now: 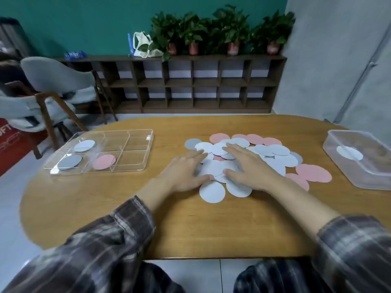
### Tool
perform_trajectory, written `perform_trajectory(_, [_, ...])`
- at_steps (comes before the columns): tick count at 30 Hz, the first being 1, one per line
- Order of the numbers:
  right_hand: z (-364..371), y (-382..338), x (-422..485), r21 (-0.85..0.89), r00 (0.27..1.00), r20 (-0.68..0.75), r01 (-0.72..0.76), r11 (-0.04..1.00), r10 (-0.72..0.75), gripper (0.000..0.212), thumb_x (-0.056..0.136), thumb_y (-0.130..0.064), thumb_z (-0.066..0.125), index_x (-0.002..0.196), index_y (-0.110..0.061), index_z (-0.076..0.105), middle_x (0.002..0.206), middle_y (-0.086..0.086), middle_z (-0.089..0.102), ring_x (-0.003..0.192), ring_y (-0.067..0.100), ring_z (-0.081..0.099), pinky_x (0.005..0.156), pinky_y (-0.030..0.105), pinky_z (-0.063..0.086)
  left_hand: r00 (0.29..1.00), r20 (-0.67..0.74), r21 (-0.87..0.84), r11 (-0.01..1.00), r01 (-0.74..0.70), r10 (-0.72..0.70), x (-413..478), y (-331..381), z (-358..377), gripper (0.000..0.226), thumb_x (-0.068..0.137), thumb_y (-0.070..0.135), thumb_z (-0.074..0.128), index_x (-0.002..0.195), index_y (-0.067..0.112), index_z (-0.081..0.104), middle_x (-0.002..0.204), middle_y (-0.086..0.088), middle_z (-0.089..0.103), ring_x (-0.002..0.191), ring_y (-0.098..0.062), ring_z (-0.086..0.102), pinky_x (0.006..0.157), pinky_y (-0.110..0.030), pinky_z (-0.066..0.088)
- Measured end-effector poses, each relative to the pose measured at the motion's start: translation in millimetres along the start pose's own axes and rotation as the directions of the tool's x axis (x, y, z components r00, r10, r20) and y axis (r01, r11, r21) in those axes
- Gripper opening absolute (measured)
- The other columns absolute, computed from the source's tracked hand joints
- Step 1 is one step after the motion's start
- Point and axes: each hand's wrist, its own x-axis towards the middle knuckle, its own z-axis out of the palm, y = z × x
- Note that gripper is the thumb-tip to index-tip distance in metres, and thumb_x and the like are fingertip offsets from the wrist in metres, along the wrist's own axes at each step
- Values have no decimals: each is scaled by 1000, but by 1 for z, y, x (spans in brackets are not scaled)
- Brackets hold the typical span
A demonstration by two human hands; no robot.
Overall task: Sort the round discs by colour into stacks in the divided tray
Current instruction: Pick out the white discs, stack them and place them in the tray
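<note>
A loose pile of round discs (273, 154) in pale blue, grey and pink covers the middle of the wooden table (190, 225). My left hand (185, 172) and my right hand (248, 168) both lie flat on the pile's near side, fingers straight, thumbs touching pale blue discs. To the left stands the clear divided tray (135, 153). It holds a pale blue disc (84, 145) in a back compartment, with a grey disc (69, 162) and a pink disc (104, 162) in front compartments.
A clear plastic tub (364, 163) with one white disc (349, 152) inside sits at the table's right edge. Grey chairs (55, 79) stand beyond the table at the left, and a dark shelf (190, 85) with potted plants lines the far wall.
</note>
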Motion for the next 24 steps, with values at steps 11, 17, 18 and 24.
perform_trajectory(11, [34, 29, 23, 99, 995, -13, 95, 991, -94, 63, 89, -39, 68, 148, -40, 48, 158, -26, 38, 150, -5, 24, 122, 34, 29, 979, -161, -217, 963, -160, 127, 23, -22, 37, 53, 86, 62, 67, 117, 21, 75, 116, 7, 76, 107, -18, 69, 94, -42, 52])
perform_trajectory(17, [41, 29, 39, 160, 983, -121, 156, 975, -138, 36, 91, -33, 74, 126, -35, 71, 129, -24, 67, 129, -9, 51, 104, 12, 39, 978, -181, -269, 951, -154, 107, 28, -32, 27, 39, 102, 53, 54, 96, 21, 76, 74, 1, 69, 73, -18, 58, 70, -43, 49])
perform_trajectory(18, [42, 28, 43, 188, 978, -143, 176, 966, -150, 29, 91, -30, 75, 120, -32, 75, 121, -23, 71, 120, -7, 58, 99, 15, 45, 972, -213, -265, 952, -153, 97, 28, -32, 25, 39, 104, 52, 52, 97, 23, 77, 76, 1, 71, 74, -20, 60, 69, -44, 50])
perform_trajectory(24, [43, 28, 56, 216, 949, -259, 236, 948, -177, 10, 98, -18, 67, 91, -19, 73, 70, -13, 63, 72, 12, 59, 62, 26, 41, 948, -318, -292, 948, -124, 27, 25, -33, 20, 17, 100, 41, 66, 103, 28, 77, 95, 15, 76, 88, -10, 66, 79, -41, 51])
